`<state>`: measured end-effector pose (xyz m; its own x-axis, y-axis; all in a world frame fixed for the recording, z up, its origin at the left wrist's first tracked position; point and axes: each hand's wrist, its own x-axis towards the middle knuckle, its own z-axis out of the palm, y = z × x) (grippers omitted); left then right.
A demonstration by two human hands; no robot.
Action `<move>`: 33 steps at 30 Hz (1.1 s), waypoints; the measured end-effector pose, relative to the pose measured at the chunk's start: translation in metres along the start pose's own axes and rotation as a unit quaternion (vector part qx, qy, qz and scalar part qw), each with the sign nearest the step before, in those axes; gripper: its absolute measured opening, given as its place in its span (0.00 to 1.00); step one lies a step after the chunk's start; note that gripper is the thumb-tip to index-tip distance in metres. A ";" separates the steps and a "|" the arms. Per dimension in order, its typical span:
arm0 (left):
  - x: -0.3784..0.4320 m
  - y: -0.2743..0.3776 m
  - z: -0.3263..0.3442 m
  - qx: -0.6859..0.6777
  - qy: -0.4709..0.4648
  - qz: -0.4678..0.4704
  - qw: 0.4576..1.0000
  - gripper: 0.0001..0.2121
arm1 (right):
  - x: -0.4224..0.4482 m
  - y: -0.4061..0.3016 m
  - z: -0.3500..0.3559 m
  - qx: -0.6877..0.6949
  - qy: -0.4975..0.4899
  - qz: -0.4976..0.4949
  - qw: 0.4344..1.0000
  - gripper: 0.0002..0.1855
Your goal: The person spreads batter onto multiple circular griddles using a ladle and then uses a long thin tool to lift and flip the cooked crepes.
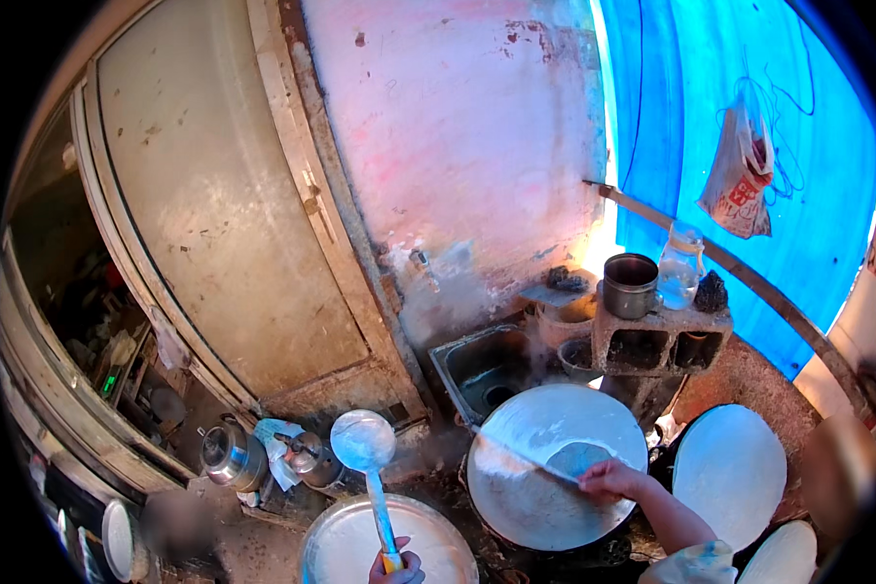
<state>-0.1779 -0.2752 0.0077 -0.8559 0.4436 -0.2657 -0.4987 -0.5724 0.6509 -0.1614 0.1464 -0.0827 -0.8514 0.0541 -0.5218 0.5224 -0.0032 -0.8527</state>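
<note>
My left hand (398, 568), at the bottom edge, is closed around the yellow grip of a ladle (381, 504). The ladle's round bowl points away from me, above a wide round metal vessel (321, 536) with a pale surface inside. To the right, my right hand (613, 482) pinches one end of a thin, straight stick-like tool (525, 458). That tool slants across a large round pan (547, 529), which has a whitish coating and a greyer round patch near its middle. Whether the tool touches the surface I cannot tell.
Behind the pan are a metal sink (474, 343) and a hollow block (661, 332) bearing a metal mug (630, 288) and a glass jar (680, 270). Kettles (233, 456) stand at left. White round discs (730, 474) lie at right. A plastic bag (741, 175) hangs above.
</note>
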 end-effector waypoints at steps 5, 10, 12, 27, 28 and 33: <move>-0.014 0.003 -0.011 0.028 0.047 -0.011 0.998 0.24 | -0.012 0.008 -0.016 0.014 -0.074 0.043 0.996 0.11; 0.009 -0.003 -0.018 -0.049 0.008 -0.053 0.997 0.24 | 0.001 -0.027 -0.008 -0.009 0.015 0.023 1.000 0.09; -0.005 -0.007 -0.019 -0.091 0.040 -0.042 0.994 0.24 | -0.007 -0.015 -0.004 -0.030 -0.100 0.057 0.993 0.09; -0.032 -0.002 0.005 0.084 0.078 0.014 0.993 0.26 | -0.022 -0.003 -0.050 -0.148 -0.158 0.115 0.969 0.11; -0.034 -0.003 0.005 0.081 0.103 0.003 0.991 0.26 | -0.023 -0.001 -0.063 -0.134 -0.136 0.092 0.977 0.10; -0.009 -0.019 -0.011 -0.003 -0.038 -0.064 0.997 0.25 | 0.020 -0.010 -0.052 -0.016 0.064 0.023 0.998 0.10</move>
<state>-0.1624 -0.2759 -0.0096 -0.7725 0.5637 -0.2923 -0.6044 -0.5115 0.6108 -0.1811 0.1990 -0.0830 -0.8147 0.1822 -0.5505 0.5633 0.0235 -0.8259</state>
